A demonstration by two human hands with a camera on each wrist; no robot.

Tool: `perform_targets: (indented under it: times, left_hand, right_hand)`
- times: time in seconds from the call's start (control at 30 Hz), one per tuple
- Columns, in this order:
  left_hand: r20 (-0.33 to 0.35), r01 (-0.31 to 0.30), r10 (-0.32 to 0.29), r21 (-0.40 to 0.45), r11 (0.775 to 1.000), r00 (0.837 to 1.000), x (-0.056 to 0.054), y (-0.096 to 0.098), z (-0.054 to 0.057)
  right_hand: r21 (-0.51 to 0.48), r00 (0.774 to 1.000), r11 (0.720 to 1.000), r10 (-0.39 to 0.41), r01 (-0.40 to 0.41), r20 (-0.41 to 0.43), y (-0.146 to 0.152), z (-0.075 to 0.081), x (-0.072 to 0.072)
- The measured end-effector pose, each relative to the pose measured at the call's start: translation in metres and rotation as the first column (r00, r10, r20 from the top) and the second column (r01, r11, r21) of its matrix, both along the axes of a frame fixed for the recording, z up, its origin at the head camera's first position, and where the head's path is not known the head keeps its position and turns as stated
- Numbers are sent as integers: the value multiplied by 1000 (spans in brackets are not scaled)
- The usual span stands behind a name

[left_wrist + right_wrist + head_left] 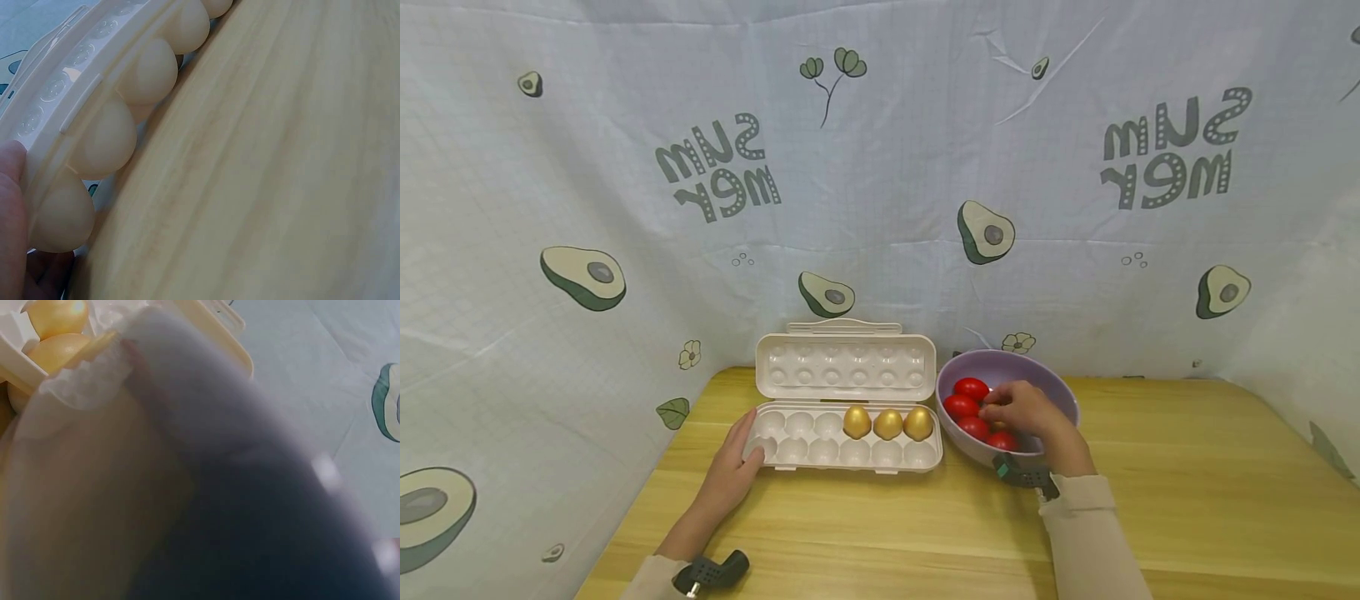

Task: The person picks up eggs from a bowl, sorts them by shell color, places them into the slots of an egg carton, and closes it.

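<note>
At lower centre, the left hand grips a carton, three gold eggs in, nine cups unfilled; the right hand, grasp unclear, is among red eggs in a bowl.

A wood-grained table carries an open egg carton and a purple bowl.

The head view looks from well back, forward and down over the tabletop, with the carton near seven o'clock. The left wrist's peers closely along that carton's side; the right wrist's, nearly against the bowl, shares it toward ten o'clock.
</note>
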State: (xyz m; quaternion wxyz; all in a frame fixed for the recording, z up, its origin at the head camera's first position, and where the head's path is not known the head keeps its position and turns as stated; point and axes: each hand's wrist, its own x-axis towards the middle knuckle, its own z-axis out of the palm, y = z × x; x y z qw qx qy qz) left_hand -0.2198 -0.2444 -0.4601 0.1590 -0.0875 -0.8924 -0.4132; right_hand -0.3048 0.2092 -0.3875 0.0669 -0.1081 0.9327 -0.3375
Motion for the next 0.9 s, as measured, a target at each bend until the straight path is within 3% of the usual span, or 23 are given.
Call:
perform_targets:
  times: [0.53,0.9]
  left_hand:
    - [1,-6,6,-8,1000,1000,0,0,-1]
    - [-21,-16,16,-22,1000,1000,0,0,-1]
  right_hand:
    - [4,999,999,-41,41,35,1,4,2]
    - [18,999,998,-52,52,-7,0,4,3]
